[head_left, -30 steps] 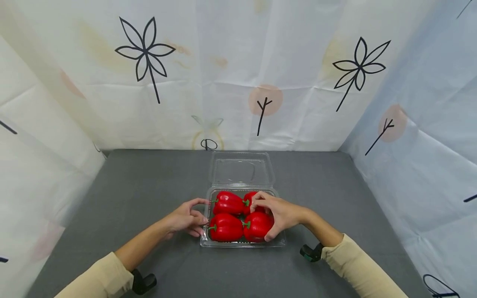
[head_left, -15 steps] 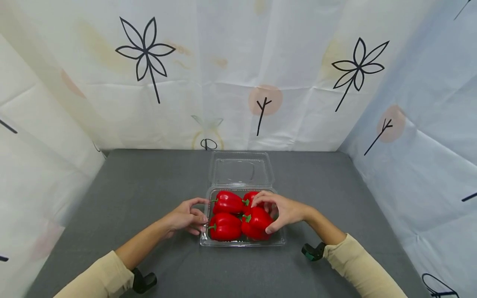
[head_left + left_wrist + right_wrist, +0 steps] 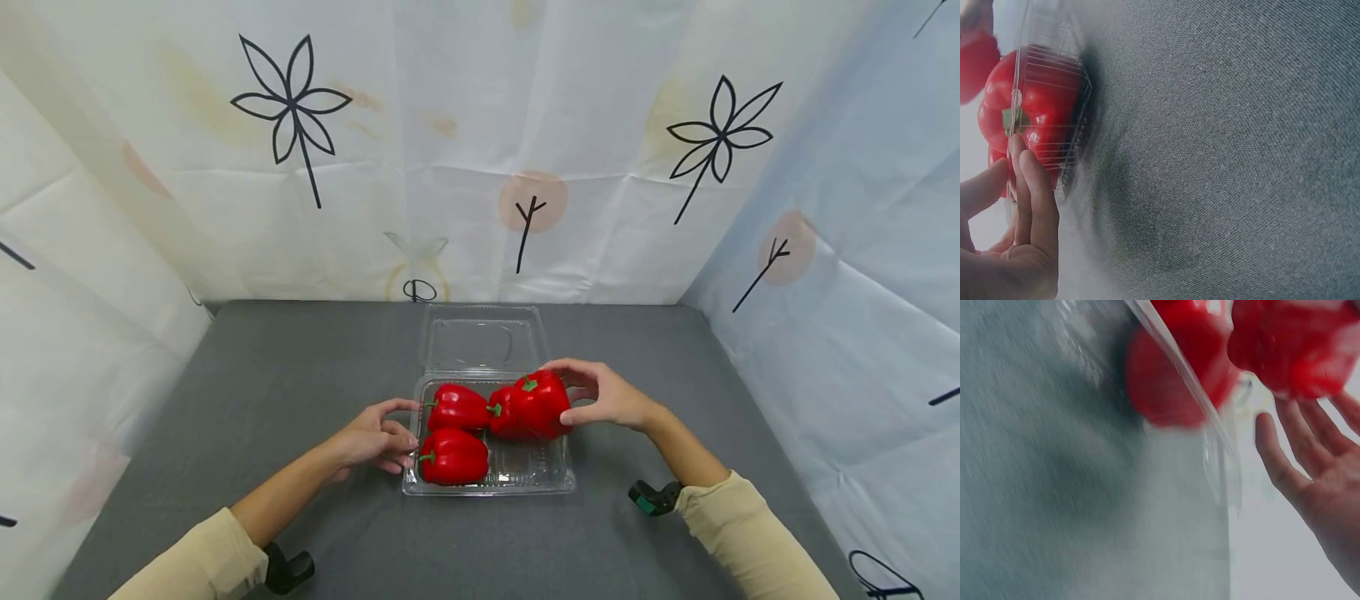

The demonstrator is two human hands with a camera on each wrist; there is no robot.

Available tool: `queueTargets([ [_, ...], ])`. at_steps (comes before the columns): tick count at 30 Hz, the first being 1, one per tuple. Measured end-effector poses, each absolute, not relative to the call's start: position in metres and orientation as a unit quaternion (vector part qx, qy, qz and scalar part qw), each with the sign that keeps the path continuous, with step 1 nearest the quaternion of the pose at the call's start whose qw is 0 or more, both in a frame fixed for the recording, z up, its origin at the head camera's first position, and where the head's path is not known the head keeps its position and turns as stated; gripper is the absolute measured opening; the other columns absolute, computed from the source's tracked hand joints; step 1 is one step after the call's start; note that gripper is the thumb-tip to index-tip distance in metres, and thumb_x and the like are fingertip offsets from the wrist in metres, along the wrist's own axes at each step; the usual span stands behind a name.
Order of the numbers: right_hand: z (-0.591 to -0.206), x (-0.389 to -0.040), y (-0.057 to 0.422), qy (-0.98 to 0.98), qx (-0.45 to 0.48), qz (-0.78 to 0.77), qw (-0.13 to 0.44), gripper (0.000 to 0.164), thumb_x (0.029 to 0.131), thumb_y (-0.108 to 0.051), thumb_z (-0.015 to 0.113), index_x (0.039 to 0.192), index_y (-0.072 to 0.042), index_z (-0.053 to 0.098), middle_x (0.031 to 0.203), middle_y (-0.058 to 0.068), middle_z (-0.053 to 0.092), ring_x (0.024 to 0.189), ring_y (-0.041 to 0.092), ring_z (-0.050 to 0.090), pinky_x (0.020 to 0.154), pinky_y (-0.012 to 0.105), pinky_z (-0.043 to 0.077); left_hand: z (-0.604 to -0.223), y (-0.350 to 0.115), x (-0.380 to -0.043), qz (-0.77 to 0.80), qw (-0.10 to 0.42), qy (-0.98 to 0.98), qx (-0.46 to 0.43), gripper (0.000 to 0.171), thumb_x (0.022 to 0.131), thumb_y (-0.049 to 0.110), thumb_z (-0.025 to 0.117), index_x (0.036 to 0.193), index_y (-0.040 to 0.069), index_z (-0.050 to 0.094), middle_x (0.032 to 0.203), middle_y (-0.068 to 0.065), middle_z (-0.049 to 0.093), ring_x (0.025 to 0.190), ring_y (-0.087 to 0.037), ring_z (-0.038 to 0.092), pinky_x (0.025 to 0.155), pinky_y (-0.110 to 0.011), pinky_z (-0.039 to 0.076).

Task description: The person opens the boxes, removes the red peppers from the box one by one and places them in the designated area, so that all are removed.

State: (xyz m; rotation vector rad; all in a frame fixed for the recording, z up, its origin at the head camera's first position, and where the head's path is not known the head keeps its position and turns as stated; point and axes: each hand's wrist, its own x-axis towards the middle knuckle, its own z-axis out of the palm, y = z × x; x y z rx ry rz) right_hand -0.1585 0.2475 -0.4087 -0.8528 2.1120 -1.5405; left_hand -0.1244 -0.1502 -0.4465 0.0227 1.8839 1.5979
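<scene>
A clear plastic clamshell container (image 3: 525, 479) lies on the table, its lid tipped back. In it sit red bell peppers: a front left pepper (image 3: 453, 457), a back left pepper (image 3: 459, 408) and a back right pepper (image 3: 504, 417). My right hand (image 3: 611, 398) grips another red bell pepper (image 3: 1297, 353), raised above the container's right side and overlapping the back right one in the head view. My left hand (image 3: 373, 440) holds the container's left rim, thumb on one side and fingers against the outer wall, in the left wrist view.
The open lid (image 3: 483, 337) stretches toward the back of the grey table (image 3: 322, 350). White printed cloth (image 3: 457, 125) hangs behind and at both sides. A dark band with a device (image 3: 288, 567) sits on each wrist.
My right hand has lifted the front right bell pepper from its place and carried it up, back and to the right. The left hand has stayed at the container's rim.
</scene>
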Motion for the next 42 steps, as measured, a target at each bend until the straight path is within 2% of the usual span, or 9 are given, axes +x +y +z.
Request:
queueTargets([
  [4,-0.408,-0.166,0.264,0.782,-0.232,-0.568,0.112,0.062,0.086,-0.004,0.074,0.141,0.001,0.048,0.133,0.021,0.056,0.112,0.023,0.061,0.086,0.037,0.057,-0.446,-0.151,-0.124,0.611,0.33,0.719,0.008,0.06,0.093,0.007,0.069,0.145,0.004,0.039,0.093,-0.013,0.071,0.068,-0.02,0.068,0.067,-0.036,0.06],
  [8,-0.411,-0.173,0.277,0.819,-0.15,-0.553,0.047,0.063,0.087,-0.007,0.074,0.144,-0.002,0.047,0.134,0.022,0.055,0.114,0.03,0.058,0.081,0.027,0.057,-0.445,-0.151,-0.123,0.61,0.329,0.721,0.004,0.061,0.093,0.008,0.07,0.145,0.005,0.039,0.093,-0.012,0.071,0.068,-0.021,0.069,0.067,-0.036,0.06],
  [13,-0.419,-0.179,0.289,0.862,-0.063,-0.503,-0.021,0.069,0.089,-0.017,0.074,0.149,-0.003,0.043,0.137,0.025,0.053,0.116,0.038,0.053,0.076,0.023,0.054,-0.444,-0.149,-0.122,0.606,0.327,0.725,0.0,0.062,0.092,0.009,0.071,0.146,0.005,0.04,0.093,-0.011,0.071,0.068,-0.022,0.069,0.067,-0.036,0.06],
  [15,-0.423,-0.181,0.293,0.877,-0.03,-0.477,-0.051,0.072,0.089,-0.021,0.075,0.15,-0.003,0.041,0.138,0.025,0.051,0.117,0.039,0.052,0.077,0.026,0.053,-0.445,-0.149,-0.122,0.605,0.325,0.727,-0.001,0.062,0.092,0.009,0.071,0.146,0.006,0.04,0.093,-0.011,0.071,0.068,-0.022,0.069,0.067,-0.036,0.06],
  [18,-0.43,-0.184,0.299,0.886,0.019,-0.454,-0.095,0.075,0.089,-0.022,0.075,0.151,-0.003,0.038,0.139,0.025,0.05,0.119,0.039,0.051,0.083,0.039,0.054,-0.445,-0.148,-0.122,0.605,0.323,0.728,-0.001,0.062,0.092,0.009,0.07,0.145,0.005,0.04,0.092,-0.011,0.071,0.068,-0.022,0.069,0.067,-0.036,0.06],
  [21,-0.438,-0.19,0.305,0.882,0.06,-0.449,-0.134,0.074,0.088,-0.022,0.077,0.149,-0.004,0.039,0.139,0.025,0.052,0.119,0.039,0.051,0.089,0.05,0.051,-0.445,-0.148,-0.121,0.604,0.322,0.729,0.0,0.061,0.092,0.009,0.07,0.145,0.005,0.04,0.092,-0.011,0.071,0.068,-0.022,0.069,0.066,-0.036,0.06],
  [23,-0.444,-0.193,0.309,0.88,0.083,-0.443,-0.153,0.071,0.088,-0.022,0.077,0.146,-0.003,0.042,0.138,0.024,0.052,0.119,0.038,0.05,0.092,0.054,0.05,-0.446,-0.148,-0.121,0.604,0.321,0.729,0.0,0.061,0.092,0.009,0.07,0.145,0.005,0.04,0.091,-0.011,0.071,0.067,-0.022,0.069,0.066,-0.036,0.06],
  [29,-0.457,-0.197,0.318,0.88,0.128,-0.423,-0.173,0.067,0.088,-0.026,0.075,0.143,-0.004,0.046,0.138,0.023,0.052,0.123,0.039,0.048,0.096,0.057,0.047,-0.446,-0.148,-0.121,0.607,0.319,0.728,-0.002,0.061,0.092,0.009,0.071,0.145,0.005,0.04,0.091,-0.011,0.071,0.068,-0.022,0.069,0.066,-0.036,0.06],
  [42,-0.476,-0.205,0.339,0.902,0.165,-0.365,-0.163,0.069,0.092,-0.034,0.069,0.146,0.001,0.043,0.139,0.027,0.051,0.126,0.044,0.045,0.1,0.061,0.042,-0.447,-0.149,-0.121,0.603,0.315,0.733,-0.006,0.061,0.092,0.01,0.071,0.144,0.006,0.042,0.092,-0.011,0.071,0.07,-0.024,0.069,0.066,-0.036,0.06],
])
